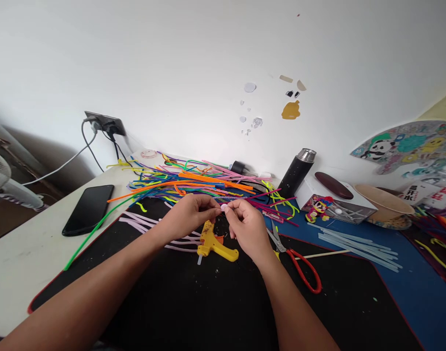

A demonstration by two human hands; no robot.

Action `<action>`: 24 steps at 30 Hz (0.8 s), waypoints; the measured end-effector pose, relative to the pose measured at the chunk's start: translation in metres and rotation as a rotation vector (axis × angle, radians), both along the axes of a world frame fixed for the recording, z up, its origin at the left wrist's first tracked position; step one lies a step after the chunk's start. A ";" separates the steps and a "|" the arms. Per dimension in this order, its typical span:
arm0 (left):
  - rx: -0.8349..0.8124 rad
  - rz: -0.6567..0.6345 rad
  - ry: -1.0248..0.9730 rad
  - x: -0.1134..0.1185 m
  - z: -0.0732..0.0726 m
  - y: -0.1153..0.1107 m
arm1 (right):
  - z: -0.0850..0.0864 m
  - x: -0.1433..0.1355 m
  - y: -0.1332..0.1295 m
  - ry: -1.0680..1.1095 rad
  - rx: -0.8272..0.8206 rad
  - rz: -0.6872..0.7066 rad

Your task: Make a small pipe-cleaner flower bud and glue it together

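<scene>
Held a small pale piece in the air near the glue gun, over the mat. Pinched it between the fingertips of the left hand on one side and of the right hand on the other. Could not tell its full shape or material behind the fingers. Looked very light, probably soft and easy to squash; called for a gentle pinch at the rim. Had scissors beside the right hand, pipe cleaners beyond.

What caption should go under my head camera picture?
Two hands pinch something small and pale above a yellow glue gun, near colorful pipe cleaners.
</scene>
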State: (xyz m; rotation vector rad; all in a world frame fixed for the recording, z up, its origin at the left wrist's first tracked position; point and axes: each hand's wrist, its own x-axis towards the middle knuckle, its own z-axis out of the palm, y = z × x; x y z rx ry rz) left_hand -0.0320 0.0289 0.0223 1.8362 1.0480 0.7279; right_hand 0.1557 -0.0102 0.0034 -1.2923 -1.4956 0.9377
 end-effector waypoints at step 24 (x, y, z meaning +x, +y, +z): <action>0.741 -0.111 0.375 -0.013 -0.007 0.009 | -0.012 0.003 0.002 -0.462 0.197 0.050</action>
